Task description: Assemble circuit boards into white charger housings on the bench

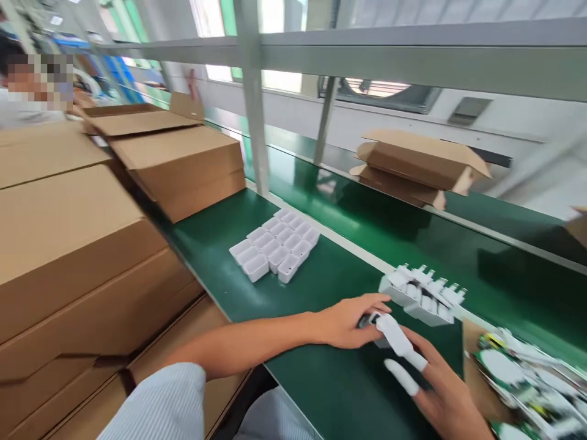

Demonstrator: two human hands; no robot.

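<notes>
My left hand (351, 321) reaches in from the left with its fingers closed around a small white plastic case, mostly hidden behind the fingers. My right hand (440, 385) wears white covers on its fingertips and pinches a white plastic part (395, 336) with a dark end. That part meets the case at my left fingertips; whether it sits inside cannot be told. Just beyond the hands stands a cluster of white cases (424, 299) with white parts sticking up out of them. Farther left on the green table lies a block of open white cases (279, 241) in rows.
Circuit boards with white parts (523, 373) lie on cardboard at the right. Large cardboard boxes (68, 244) fill the left side. Beyond a pale rail runs a green conveyor surface (348, 208), with folded cardboard (413, 165) behind it. A metal post (252, 110) rises there. Another person sits far left.
</notes>
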